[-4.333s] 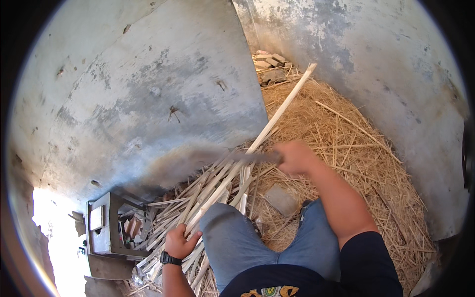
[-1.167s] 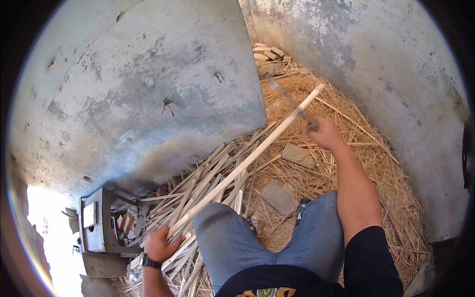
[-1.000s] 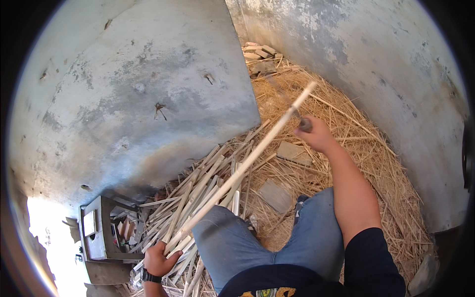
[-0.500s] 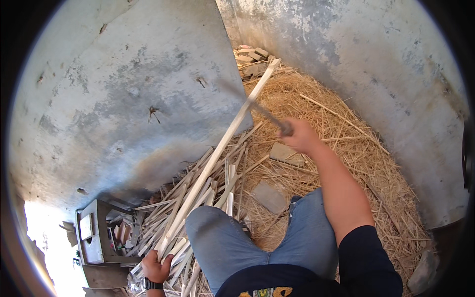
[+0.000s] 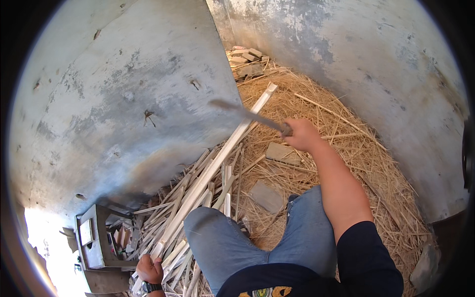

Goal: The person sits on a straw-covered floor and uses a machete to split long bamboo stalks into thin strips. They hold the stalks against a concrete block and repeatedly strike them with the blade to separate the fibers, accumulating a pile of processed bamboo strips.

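Observation:
My right hand (image 5: 300, 134) is closed around the handle of a long-bladed knife (image 5: 262, 120), its dark blade pointing left and blurred toward the tip. In the picture the blade crosses a long, pale split bamboo strip (image 5: 217, 161); whether they touch I cannot tell. This strip runs from the far straw down past my left knee, with its hollow side showing at the far end. My left hand (image 5: 150, 269), a watch on its wrist, is closed at the strip's near end, fingers curled and thumb alongside.
Many split strips (image 5: 170, 210) lie piled left of my left leg. Beyond them stands an open wooden box (image 5: 99, 242) with odds and ends inside. Loose straw (image 5: 346, 163) covers the floor, with a brick (image 5: 283, 153) and a flat slab (image 5: 267, 196) on it. Plastered walls (image 5: 123, 99) close in both sides.
The bamboo strip's far end has come nearer to me, and my left hand has drawn back slightly with the near end. The knife's blade has swung a little lower.

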Demonstrator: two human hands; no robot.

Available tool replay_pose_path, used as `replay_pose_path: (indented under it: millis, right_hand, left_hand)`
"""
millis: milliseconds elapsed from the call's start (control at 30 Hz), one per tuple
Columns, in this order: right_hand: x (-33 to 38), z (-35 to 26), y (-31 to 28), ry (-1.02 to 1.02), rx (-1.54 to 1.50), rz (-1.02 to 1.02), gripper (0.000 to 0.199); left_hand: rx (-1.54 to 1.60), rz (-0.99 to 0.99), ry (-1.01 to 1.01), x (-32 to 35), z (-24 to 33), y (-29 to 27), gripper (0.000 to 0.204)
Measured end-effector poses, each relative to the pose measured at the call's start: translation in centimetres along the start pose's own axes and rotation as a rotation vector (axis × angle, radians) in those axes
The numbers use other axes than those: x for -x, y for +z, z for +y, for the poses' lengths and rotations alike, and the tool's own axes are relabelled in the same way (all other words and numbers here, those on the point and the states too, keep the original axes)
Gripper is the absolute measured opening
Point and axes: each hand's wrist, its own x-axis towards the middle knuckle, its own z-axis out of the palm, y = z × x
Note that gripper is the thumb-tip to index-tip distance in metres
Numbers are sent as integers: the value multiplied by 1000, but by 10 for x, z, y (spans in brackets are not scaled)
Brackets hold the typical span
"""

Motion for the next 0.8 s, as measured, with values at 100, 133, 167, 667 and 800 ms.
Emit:
replay_pose_path:
  millis: [100, 133, 167, 667, 800]
  right_hand:
    - [1, 0, 1, -187, 174, -24, 27]
    - [1, 3, -1, -97, 104, -30, 27]
    - [-1, 9, -6, -6, 34, -37, 27]
    - [3, 42, -21, 306, -404, 191, 46]
    - [8, 49, -20, 370, -670, 165, 62]
  left_hand:
    - [-18, 111, 57, -4, 1, -1, 55]
    - [-41, 76, 48, -3, -6, -5, 55]
    - [-71, 61, 51, -2, -13, -10, 56]
    - [-260, 147, 134, 3, -45, -33, 65]
    - [-280, 216, 118, 3, -46, -32, 61]
